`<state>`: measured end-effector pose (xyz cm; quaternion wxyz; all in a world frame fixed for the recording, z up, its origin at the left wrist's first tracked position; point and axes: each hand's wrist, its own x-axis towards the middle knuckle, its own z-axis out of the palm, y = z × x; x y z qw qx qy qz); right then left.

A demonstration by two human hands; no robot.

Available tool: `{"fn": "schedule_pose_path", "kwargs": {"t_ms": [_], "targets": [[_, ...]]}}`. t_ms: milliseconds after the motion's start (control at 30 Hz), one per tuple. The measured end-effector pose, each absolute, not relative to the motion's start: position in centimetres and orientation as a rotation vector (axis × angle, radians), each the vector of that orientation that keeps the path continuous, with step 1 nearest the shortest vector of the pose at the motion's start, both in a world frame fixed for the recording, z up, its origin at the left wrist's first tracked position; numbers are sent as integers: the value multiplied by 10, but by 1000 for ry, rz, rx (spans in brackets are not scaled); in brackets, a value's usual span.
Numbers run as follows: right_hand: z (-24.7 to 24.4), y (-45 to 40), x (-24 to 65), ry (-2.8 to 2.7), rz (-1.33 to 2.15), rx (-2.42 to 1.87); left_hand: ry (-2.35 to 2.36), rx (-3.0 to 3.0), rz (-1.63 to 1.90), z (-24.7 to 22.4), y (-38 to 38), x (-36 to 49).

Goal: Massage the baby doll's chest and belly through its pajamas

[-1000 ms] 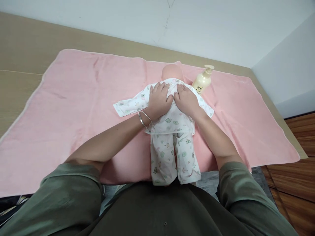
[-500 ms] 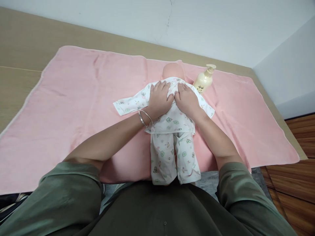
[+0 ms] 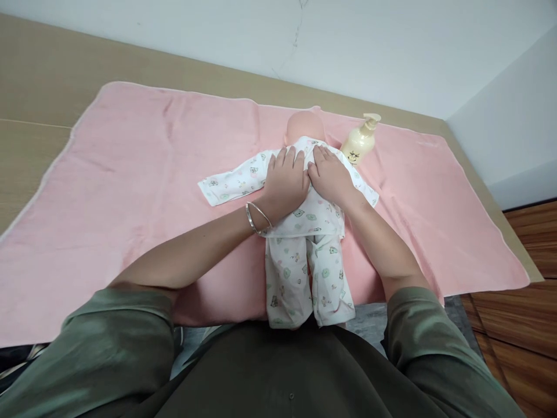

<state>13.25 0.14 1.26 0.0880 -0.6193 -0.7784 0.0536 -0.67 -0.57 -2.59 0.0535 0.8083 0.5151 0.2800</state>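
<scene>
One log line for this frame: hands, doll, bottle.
left hand: flat on clothed doll | right hand: flat on clothed doll | doll: on pink cloth | pump bottle: right of doll's head

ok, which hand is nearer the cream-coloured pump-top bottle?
Right. The right hand lies on the white patterned cloth top, below and left of the bottle in the picture. The left hand lies on the same top, farther left.
</scene>
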Motion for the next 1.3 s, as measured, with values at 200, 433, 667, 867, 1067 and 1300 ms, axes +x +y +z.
{"fn": "schedule_pose_path", "kwargs": {"t_ms": [200,433,667,867,1067,1300], "targets": [[20,-12,125,-2314,131,-1873,1505,2515,712,-15,0,-13],[39,-35,122,-2423,66,-1852,1450,2523,728,-13,15,-20],[25,-13,130,-2377,-8,-1813,1581,2514,863,-22,-6,-9],[26,-25,120,-2381,-152,-1856,1567,2503,835,-21,5,-17],[42,-42,114,-2414,-112,-1992,1537,2511,811,-24,13,-21],[33,-22,125,-2422,-68,-1891,1605,2507,863,-27,0,-13]]}}
